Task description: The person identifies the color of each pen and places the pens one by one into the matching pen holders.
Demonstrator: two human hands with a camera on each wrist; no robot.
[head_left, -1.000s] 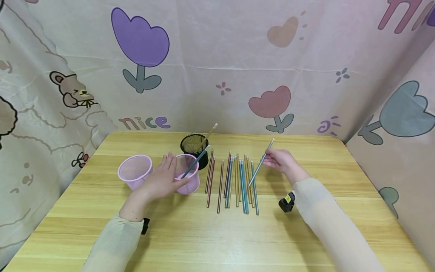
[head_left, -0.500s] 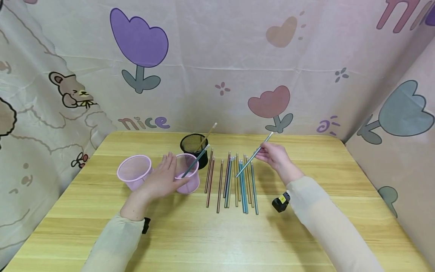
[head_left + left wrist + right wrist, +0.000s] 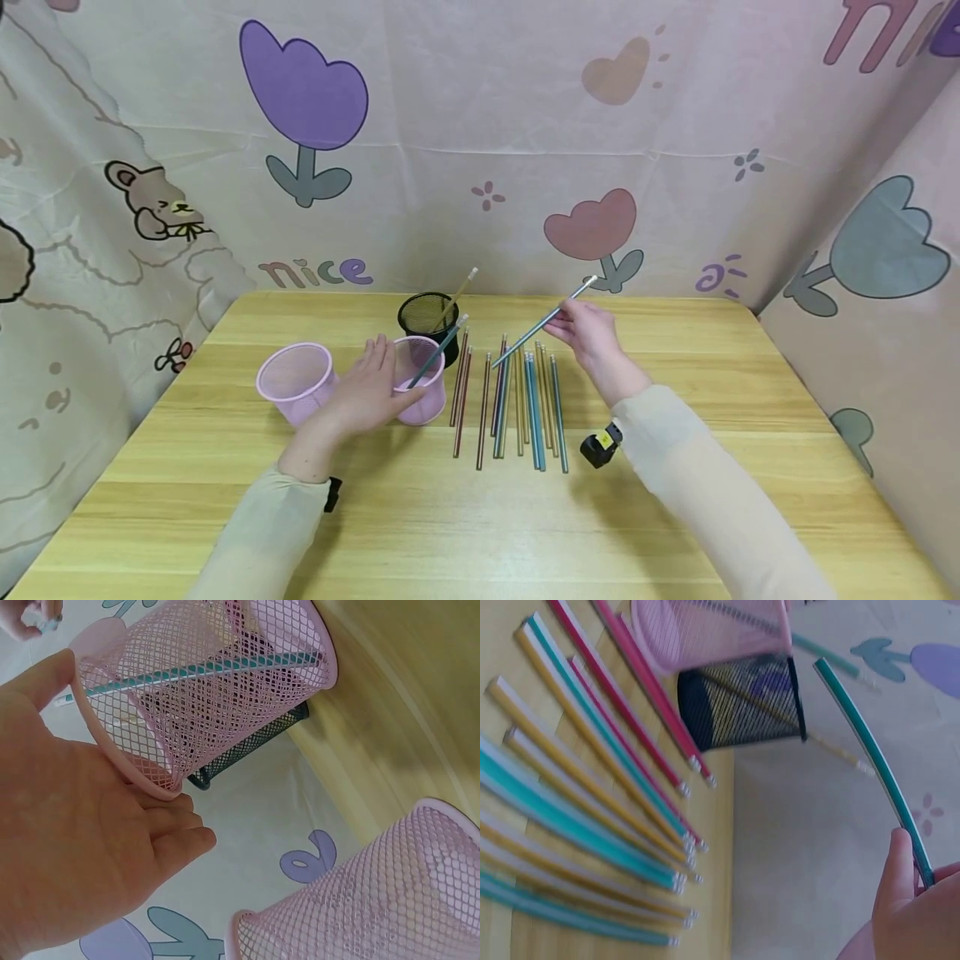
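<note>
My left hand (image 3: 360,396) rests against a pink mesh pencil cup (image 3: 423,408). In the left wrist view, the thumb touches the rim of this cup and the fingers lie fairly straight along its other side. A teal pencil (image 3: 437,354) with a white eraser leans inside it. Above the row of pencils, my right hand (image 3: 592,333) pinches a blue-teal pencil (image 3: 525,337), also seen as a green pencil (image 3: 874,746) in the right wrist view. It slants, eraser end up to the right and lower end toward the cups. Several red, gold and blue pencils (image 3: 536,417) lie side by side below.
A second pink mesh cup (image 3: 296,375) stands left of my left hand. Behind the first cup is a black mesh cup (image 3: 429,310) with a gold pencil (image 3: 459,296) in it. A printed cloth (image 3: 435,100) hangs behind the wooden table (image 3: 465,533).
My right hand has moved left with its pencil, which now lies at a flatter slant above the row. The cup by my left hand has shifted slightly right.
</note>
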